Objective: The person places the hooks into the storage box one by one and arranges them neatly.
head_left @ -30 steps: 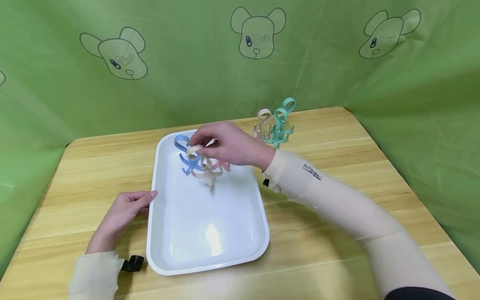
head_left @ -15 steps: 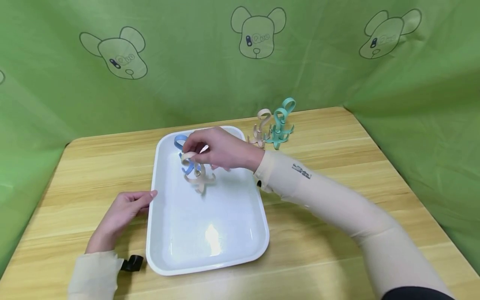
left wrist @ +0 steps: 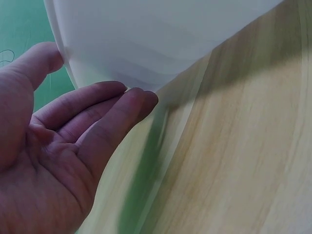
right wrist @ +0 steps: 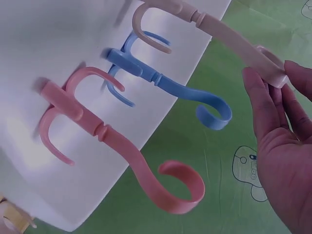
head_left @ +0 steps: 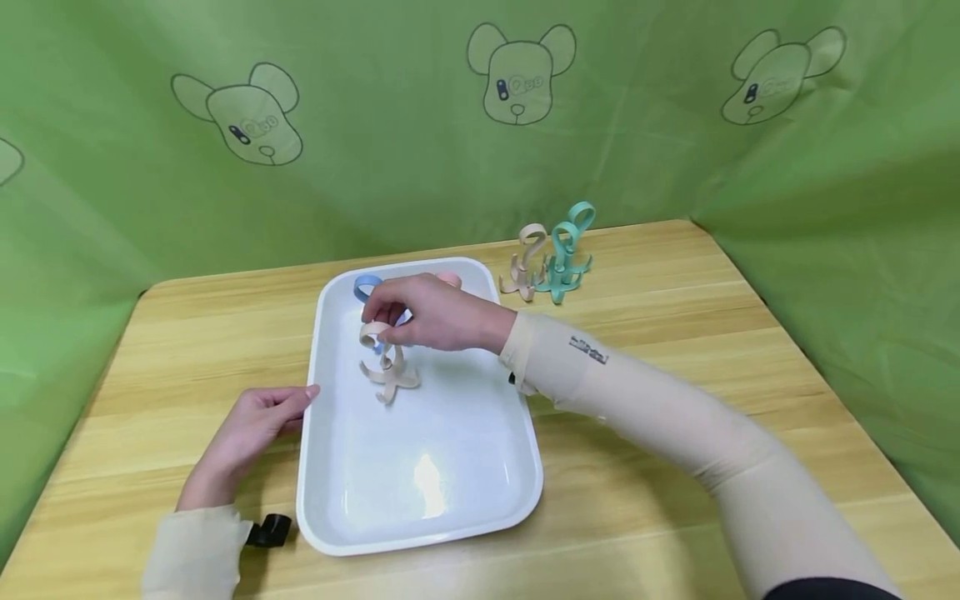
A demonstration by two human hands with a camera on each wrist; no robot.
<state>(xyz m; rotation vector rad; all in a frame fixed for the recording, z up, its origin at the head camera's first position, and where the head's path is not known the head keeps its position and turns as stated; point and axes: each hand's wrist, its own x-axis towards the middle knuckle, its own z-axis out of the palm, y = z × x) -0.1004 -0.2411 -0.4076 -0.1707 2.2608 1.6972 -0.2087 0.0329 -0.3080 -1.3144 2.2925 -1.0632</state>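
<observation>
- Right hand (head_left: 435,312): reaches over the far part of the white tray (head_left: 480,508); fingertips (right wrist: 258,92) pinch the curled top of a beige hook (head_left: 384,362), thumb and fingers closed round it
- Beige hook: stands upright inside the tray, its splayed prongs down on the tray floor, in the far left part, held at the top only
- Blue hook (right wrist: 161,83): stands in the tray just behind the beige one; in the head view its loop shows above the right hand's knuckles
- Pink hook (right wrist: 112,141): stands in the tray beside the blue hook, nearer the far right corner; mostly hidden by the hand in the head view
- Left hand (head_left: 243,433): lies flat on the wooden table (head_left: 675,275) with fingers (left wrist: 112,117) straight and relaxed, tips touching the tray's left outer wall; it grasps nothing
- Outside the tray: a second beige hook (head_left: 525,262) and a teal hook (head_left: 564,254) stand close together on the table beyond the tray's far right corner
- Green cloth with bear outlines (head_left: 517,71): backs and flanks the table
</observation>
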